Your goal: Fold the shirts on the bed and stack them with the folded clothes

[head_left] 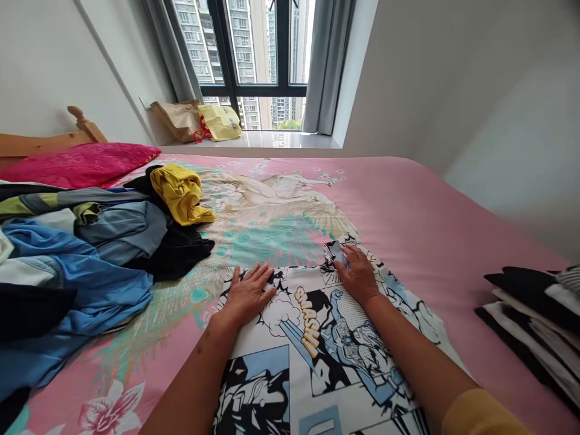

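A pink flowered bed [389, 205] spreads before us. Nearest, a comic-print garment [312, 344] lies flat, its long axis seemingly running away from us, most of it on our side of the hands. Our left hand [249, 294] rests on its far left part, fingers spread; our right hand [359, 275], slightly farther out, touches the small flap [338, 252] at the far right corner, but we cannot tell if it pinches. A clothes heap [109, 235] lies left; beyond, a window [254, 48].

Left fingers [261, 275] and right fingers [355, 256] touch a garment [301, 368] (comic-printed) on the bed [389, 199].
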A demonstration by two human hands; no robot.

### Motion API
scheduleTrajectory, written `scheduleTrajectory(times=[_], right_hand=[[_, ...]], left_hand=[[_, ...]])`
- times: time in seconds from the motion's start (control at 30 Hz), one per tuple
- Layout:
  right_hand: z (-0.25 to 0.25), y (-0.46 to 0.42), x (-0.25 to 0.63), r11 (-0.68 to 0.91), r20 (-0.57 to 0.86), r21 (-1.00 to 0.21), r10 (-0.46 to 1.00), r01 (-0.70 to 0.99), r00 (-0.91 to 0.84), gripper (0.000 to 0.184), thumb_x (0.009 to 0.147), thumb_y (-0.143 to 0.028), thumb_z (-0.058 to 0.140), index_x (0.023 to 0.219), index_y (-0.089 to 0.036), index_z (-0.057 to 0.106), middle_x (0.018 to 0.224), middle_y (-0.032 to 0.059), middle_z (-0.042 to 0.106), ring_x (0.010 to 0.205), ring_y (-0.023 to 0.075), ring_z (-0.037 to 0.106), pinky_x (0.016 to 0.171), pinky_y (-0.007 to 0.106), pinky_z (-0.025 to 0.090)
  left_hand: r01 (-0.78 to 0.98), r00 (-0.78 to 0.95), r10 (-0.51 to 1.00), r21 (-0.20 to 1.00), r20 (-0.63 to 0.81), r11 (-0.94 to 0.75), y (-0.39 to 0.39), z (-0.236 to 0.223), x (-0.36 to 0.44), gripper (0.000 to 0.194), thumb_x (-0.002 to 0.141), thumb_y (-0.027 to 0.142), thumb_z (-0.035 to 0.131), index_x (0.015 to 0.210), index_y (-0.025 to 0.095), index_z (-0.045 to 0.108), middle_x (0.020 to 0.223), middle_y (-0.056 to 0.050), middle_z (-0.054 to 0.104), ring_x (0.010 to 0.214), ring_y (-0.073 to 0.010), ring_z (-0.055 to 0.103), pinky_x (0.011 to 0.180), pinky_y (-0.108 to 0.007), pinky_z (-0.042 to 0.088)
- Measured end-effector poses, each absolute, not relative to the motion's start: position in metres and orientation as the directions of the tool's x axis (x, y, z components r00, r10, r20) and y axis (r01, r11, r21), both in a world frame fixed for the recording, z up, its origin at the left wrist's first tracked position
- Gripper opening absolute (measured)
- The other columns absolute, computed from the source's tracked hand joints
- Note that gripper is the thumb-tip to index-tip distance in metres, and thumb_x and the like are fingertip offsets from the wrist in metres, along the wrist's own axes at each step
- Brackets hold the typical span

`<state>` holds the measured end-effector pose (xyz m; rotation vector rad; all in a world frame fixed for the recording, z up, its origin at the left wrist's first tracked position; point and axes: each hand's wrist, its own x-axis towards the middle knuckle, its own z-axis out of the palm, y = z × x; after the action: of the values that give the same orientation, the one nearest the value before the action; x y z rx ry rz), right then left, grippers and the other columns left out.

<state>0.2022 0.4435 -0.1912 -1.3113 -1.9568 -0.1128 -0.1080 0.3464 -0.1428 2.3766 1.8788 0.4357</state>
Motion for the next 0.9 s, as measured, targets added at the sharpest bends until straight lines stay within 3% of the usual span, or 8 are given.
scheduleTrajectory(times=[0.1,0.2,0.33,0.47,0.63,0.73,0.8,0.9], right_hand=[[-0.182,0.441,0.199,0.491,0.645,-0.314,0.738,0.813,-0.198,0.04,0.089,-0.039,0.047,0.121,-0.016,0.053,0.128,0.0126,0.052,0.123,0.0243,0.044,0.105,0.043,0.034],[-0.171,0.416,0.196,0.474,0.597,-0.303,0.771,0.827,-0.223,0.044,0.091,-0.038,0.042,0.128,-0.016,0.049,0.135,0.0121,0.048,0.131,0.025,0.036,0.109,0.047,0.026],[-0.17,0.335,0.222,0.545,0.325,-0.211,0.822,0.812,-0.467,0.052,0.091,-0.046,0.038,0.138,-0.023,0.039,0.145,0.0063,0.038,0.136,0.0257,0.028,0.109,0.05,0.024],[-0.184,0.247,0.276,0.405,0.199,-0.154,0.906,0.901,-0.373,0.059,0.091,-0.049,0.035,0.145,-0.026,0.028,0.147,0.0036,0.033,0.136,0.0268,0.029,0.11,0.054,0.023],[-0.193,0.208,0.303,0.296,0.233,-0.124,0.936,0.947,-0.262,0.062,0.089,-0.051,0.033,0.143,-0.021,0.032,0.147,0.0043,0.033,0.137,0.0264,0.026,0.112,0.051,0.021],[-0.191,0.208,0.297,0.297,0.279,-0.123,0.926,0.947,-0.254,0.061,0.089,-0.051,0.032,0.14,-0.018,0.038,0.145,0.0059,0.036,0.136,0.0261,0.028,0.111,0.051,0.022],[-0.189,0.209,0.294,0.306,0.299,-0.127,0.919,0.944,-0.257,0.06,0.09,-0.051,0.032,0.139,-0.017,0.039,0.145,0.007,0.038,0.136,0.0259,0.028,0.11,0.051,0.023],[-0.186,0.209,0.293,0.308,0.305,-0.142,0.918,0.941,-0.254,0.06,0.09,-0.052,0.032,0.138,-0.017,0.04,0.144,0.0079,0.038,0.136,0.0252,0.027,0.11,0.05,0.022]], left_hand=[[0.968,0.144,0.987,0.197,0.072,-0.156,0.351,-0.164,-0.106,0.064,0.088,0.057,0.034,0.144,0.027,0.028,0.151,-0.003,0.026,0.14,-0.0242,0.021,0.112,-0.054,-0.003],[0.975,0.126,0.99,0.179,0.057,-0.134,0.355,-0.173,-0.11,0.068,0.088,0.06,0.029,0.146,0.026,0.023,0.152,-0.002,0.022,0.141,-0.0224,0.016,0.112,-0.052,-0.006],[0.974,0.125,0.991,0.186,0.056,-0.133,0.353,-0.172,-0.112,0.069,0.087,0.061,0.028,0.146,0.026,0.023,0.152,-0.003,0.022,0.141,-0.0218,0.016,0.112,-0.05,-0.006],[0.97,0.111,0.994,0.214,0.013,-0.112,0.35,-0.161,-0.108,0.068,0.087,0.059,0.032,0.146,0.026,0.023,0.153,-0.004,0.021,0.142,-0.0222,0.014,0.112,-0.051,-0.008],[0.968,-0.033,0.991,0.242,-0.129,0.063,0.335,-0.127,-0.084,0.068,0.087,0.053,0.034,0.146,0.022,0.022,0.153,-0.008,0.017,0.142,-0.025,0.01,0.108,-0.057,-0.012],[0.958,-0.118,0.982,0.243,-0.148,0.152,0.3,-0.112,-0.047,0.064,0.089,0.047,0.029,0.145,0.015,0.026,0.153,-0.015,0.015,0.141,-0.03,0.011,0.106,-0.065,-0.005],[0.956,-0.077,0.986,0.269,-0.146,0.114,0.259,-0.11,-0.016,0.066,0.087,0.05,0.034,0.144,0.016,0.031,0.153,-0.014,0.015,0.141,-0.0306,0.01,0.108,-0.064,-0.001],[0.926,0.135,0.99,0.361,-0.043,-0.111,0.182,-0.117,0.023,0.065,0.084,0.055,0.04,0.142,0.026,0.034,0.154,-0.008,0.014,0.142,-0.0301,0.011,0.108,-0.063,-0.007]])
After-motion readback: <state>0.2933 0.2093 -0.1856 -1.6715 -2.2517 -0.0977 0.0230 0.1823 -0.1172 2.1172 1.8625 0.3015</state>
